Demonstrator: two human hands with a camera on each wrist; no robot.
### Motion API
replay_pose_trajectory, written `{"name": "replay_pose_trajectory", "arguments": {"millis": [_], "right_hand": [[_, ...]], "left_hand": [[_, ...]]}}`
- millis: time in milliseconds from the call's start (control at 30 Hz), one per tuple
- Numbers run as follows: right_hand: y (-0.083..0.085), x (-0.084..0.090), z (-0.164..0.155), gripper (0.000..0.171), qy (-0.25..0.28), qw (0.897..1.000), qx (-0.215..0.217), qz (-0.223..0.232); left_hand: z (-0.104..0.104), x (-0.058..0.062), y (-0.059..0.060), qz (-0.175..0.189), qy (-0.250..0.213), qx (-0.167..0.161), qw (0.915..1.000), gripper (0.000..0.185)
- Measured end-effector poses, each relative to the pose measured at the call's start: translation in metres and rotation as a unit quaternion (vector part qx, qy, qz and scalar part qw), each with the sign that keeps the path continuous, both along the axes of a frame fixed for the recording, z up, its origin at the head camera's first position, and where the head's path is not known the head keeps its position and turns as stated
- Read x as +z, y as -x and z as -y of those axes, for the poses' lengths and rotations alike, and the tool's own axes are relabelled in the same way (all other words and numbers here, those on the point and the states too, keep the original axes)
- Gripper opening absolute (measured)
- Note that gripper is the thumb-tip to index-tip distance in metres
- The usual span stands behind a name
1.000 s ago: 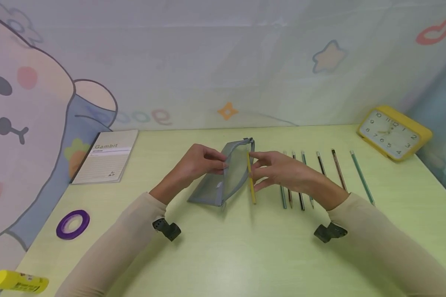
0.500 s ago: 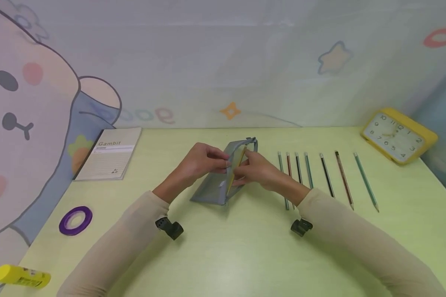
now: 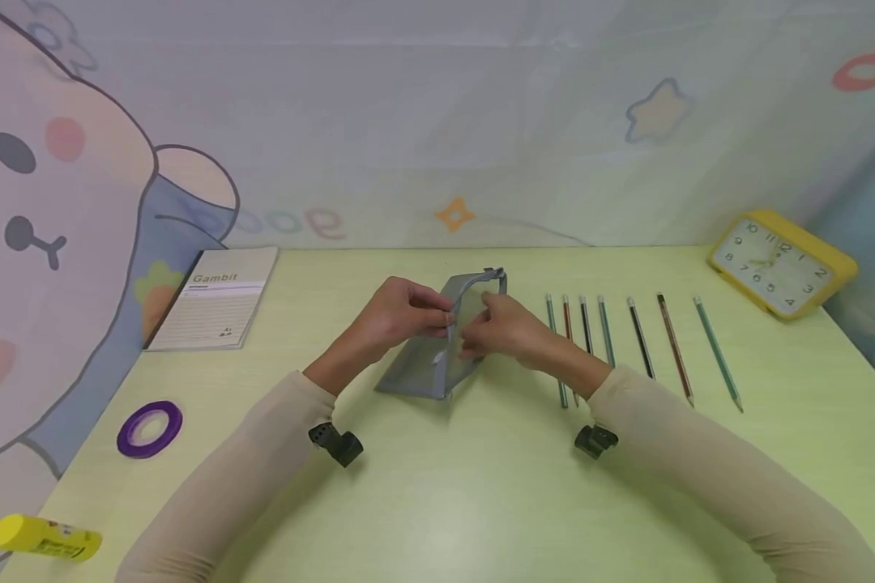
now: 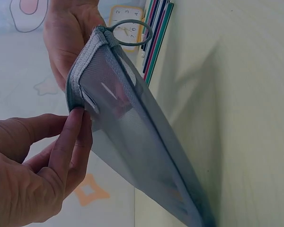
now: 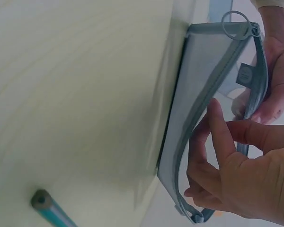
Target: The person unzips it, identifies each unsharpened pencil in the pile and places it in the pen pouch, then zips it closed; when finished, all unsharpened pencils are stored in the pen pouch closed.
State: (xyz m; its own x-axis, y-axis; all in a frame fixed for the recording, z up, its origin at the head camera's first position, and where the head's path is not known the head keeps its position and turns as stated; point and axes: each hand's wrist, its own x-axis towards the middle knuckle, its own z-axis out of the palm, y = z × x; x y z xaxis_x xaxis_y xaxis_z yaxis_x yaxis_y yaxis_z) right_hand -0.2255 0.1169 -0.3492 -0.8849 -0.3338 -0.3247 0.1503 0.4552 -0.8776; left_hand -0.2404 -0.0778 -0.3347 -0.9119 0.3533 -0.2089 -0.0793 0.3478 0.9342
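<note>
A grey mesh zip pencil case (image 3: 414, 371) stands on the table with its zip mouth spread apart. My left hand (image 3: 405, 314) pinches the near left edge of that mouth between thumb and fingers, as the left wrist view also shows (image 4: 52, 156). My right hand (image 3: 506, 328) is at the mouth, its fingers loosely bent and reaching inside; in the right wrist view nothing shows between the right fingers (image 5: 220, 130). The yellow pencil is hidden from the head view; faint streaks show through the mesh low in the case.
Several pencils lie side by side right of the case, among them a green pencil (image 3: 718, 354) and a brown pencil (image 3: 675, 348). A yellow alarm clock (image 3: 783, 263) stands back right. Left are a notebook (image 3: 215, 300), purple tape roll (image 3: 149, 429) and yellow glue stick (image 3: 45, 538).
My right hand has moved left and carried the yellow pencil into the pencil case, then let go of it. The left hand keeps its pinch on the edge.
</note>
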Motion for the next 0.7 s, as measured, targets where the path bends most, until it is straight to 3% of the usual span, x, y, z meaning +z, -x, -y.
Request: {"name": "replay_pose_trajectory", "arguments": {"millis": [300, 467, 600, 700], "right_hand": [[-0.004, 0.010, -0.019, 0.070, -0.018, 0.999, 0.021, -0.045], [-0.008, 0.019, -0.038, 0.057, -0.059, 0.995, 0.033, -0.078], [-0.008, 0.027, -0.059, 0.048, -0.124, 0.984, 0.042, -0.122], [-0.007, 0.032, -0.076, 0.045, -0.184, 0.968, 0.050, -0.166]], "left_hand": [[0.000, -0.001, 0.001, 0.004, -0.010, -0.001, 0.9999, 0.026], [0.000, -0.003, 0.001, 0.006, -0.012, -0.002, 0.9999, 0.026], [0.000, -0.003, 0.000, 0.010, -0.013, -0.002, 0.9999, 0.027], [0.002, -0.002, -0.001, 0.009, -0.011, -0.002, 0.9999, 0.027]]}}
